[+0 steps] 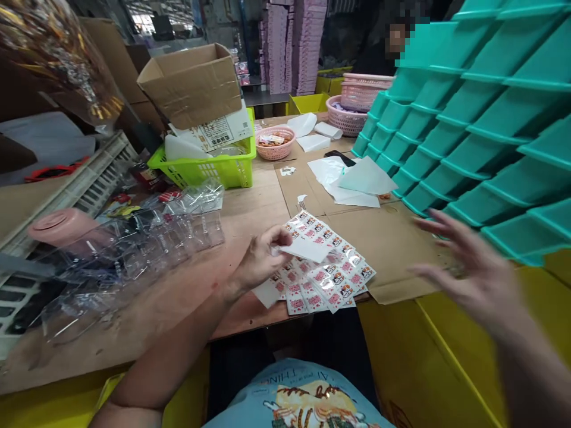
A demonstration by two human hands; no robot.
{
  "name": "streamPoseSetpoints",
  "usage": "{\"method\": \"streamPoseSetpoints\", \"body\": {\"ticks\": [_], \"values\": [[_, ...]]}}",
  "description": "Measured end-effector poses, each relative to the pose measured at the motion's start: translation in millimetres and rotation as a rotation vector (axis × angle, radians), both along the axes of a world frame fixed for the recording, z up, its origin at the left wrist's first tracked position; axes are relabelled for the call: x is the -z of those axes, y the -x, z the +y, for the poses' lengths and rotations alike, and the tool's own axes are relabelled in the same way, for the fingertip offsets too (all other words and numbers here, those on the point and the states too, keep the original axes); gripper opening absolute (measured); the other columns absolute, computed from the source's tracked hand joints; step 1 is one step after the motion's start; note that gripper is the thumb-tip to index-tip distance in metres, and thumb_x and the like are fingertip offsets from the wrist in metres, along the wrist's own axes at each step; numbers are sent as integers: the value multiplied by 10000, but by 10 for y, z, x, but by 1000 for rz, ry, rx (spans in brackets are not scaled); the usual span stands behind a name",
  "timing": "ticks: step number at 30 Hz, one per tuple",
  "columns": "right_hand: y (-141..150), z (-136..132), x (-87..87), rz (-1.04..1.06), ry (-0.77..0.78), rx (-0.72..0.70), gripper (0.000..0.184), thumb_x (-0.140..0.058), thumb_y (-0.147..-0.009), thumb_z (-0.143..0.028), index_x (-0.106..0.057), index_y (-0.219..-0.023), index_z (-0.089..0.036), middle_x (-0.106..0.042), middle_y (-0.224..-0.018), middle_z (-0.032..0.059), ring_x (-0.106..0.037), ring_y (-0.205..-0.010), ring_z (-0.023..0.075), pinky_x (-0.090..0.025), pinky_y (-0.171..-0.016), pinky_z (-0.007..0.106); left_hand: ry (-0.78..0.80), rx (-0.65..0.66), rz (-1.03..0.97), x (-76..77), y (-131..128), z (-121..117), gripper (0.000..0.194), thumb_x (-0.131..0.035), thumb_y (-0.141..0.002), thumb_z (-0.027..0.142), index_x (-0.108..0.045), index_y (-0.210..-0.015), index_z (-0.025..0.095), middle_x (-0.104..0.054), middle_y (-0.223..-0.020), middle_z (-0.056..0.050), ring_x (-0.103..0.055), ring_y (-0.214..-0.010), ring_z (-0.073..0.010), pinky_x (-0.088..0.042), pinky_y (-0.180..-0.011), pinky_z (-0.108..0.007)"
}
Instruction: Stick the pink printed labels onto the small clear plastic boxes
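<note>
My left hand [263, 258] is closed in a pinch on a small white card [307, 249], held just above a spread of pink-and-white sticker sheets [328, 270] lying on the wooden table [250, 208]. My right hand [464, 270] hovers to the right with its fingers spread and nothing in it, blurred by motion, close to the stacked teal plastic trays [473, 119]. A flattened piece of brown cardboard [392, 244] lies under and beside the sticker sheets.
Clear plastic blister shells [147, 238] pile up at the left beside a pink roll [66, 226]. A green basket [209, 166] carries a cardboard box [191, 83]. Pink baskets [274, 142], white sheets [357, 178], yellow bins [428, 356]. A person stands at the back right.
</note>
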State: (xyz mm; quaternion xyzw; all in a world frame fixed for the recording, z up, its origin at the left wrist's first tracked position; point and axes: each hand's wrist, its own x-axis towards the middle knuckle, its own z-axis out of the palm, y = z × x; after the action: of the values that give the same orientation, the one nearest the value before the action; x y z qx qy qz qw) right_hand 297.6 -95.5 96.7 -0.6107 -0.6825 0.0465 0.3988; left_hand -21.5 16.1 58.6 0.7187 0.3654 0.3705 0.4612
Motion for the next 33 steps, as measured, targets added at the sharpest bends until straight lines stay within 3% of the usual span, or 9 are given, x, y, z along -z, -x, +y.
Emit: {"method": "streamPoseSetpoints", "body": {"ticks": [1, 3, 6, 9, 13, 17, 22, 27, 33], "values": [[226, 160, -31, 89, 91, -175, 777, -779, -723, -556, -483, -1401, -318, -624, -1276, 135, -567, -1194, 343, -446, -973, 512, 71, 48, -73, -22, -98, -35, 162, -702, -786, 241, -582, -864, 164, -631, -868, -22, -589, -801, -124, -453, -734, -226], [615, 484, -17, 332, 272, -359, 525, -715, -795, -537, -628, -1221, -241, -715, -1010, 95, -673, -908, 267, -527, -808, 426, 260, 111, -221, -14, -195, -57, 257, -748, -762, 260, -605, -951, 160, -659, -938, -43, -616, -834, -135, -477, -757, -245], [860, 874, 131, 614, 515, -364, 404, -640, -834, -577, -669, -814, -174, -658, -695, 35, -597, -576, 160, -465, -511, 285, 545, 138, -345, 104, -94, -5, 388, -797, -729, 281, -651, -1061, 142, -691, -1036, -85, -657, -869, -163, -513, -787, -285], [821, 1111, 280, 516, 695, -355, 418, -609, -853, -581, -646, -771, -172, -632, -659, 37, -563, -546, 160, -432, -486, 287, 702, 89, -375, 272, 83, 45, 318, -823, -701, 293, -710, -934, 109, -713, -919, -75, -660, -759, -141, -519, -715, -261], [934, 1160, 376, -7, 210, -247, 243, -655, -872, -430, -666, -806, -196, -664, -830, 76, -583, -776, 232, -459, -719, 402, 757, -92, -450, 443, 95, 43, 290, -850, -661, 310, -725, -827, 108, -708, -788, -40, -620, -631, -97, -482, -611, -215], [1286, 1055, 516, -226, -129, -441, 58, -638, -906, -287, -687, -901, -256, -678, -916, 51, -537, -913, 260, -400, -866, 487, 740, -123, -497, 488, 17, 27, 279, -842, -667, 340, -732, -799, 120, -715, -754, -43, -624, -631, -110, -479, -615, -224], [1454, 1078, 718, -52, -174, -450, 69, -651, -898, -245, -706, -937, -259, -683, -864, 57, -529, -859, 247, -452, -807, 450, 640, -96, -457, 455, 57, 29, 251, -792, -725, 356, -765, -854, 142, -715, -780, -49, -623, -712, -134, -481, -683, -238], [1470, 1142, 722, 2, -128, -505, 89, -616, -901, -198, -692, -863, -224, -660, -814, 62, -526, -819, 234, -474, -764, 409, 403, -73, -353, 467, 59, 42, 210, -734, -788, 332, -776, -895, 156, -667, -857, -39, -577, -765, -124, -441, -670, -215], [1339, 1263, 792, 389, -42, -243, 171, -565, -927, -232, -630, -772, -204, -637, -746, 34, -568, -726, 193, -471, -707, 369, 529, -160, -338, 556, 68, 51, 251, -765, -750, 350, -760, -875, 132, -695, -787, -44, -569, -663, -105, -427, -603, -208]]}}
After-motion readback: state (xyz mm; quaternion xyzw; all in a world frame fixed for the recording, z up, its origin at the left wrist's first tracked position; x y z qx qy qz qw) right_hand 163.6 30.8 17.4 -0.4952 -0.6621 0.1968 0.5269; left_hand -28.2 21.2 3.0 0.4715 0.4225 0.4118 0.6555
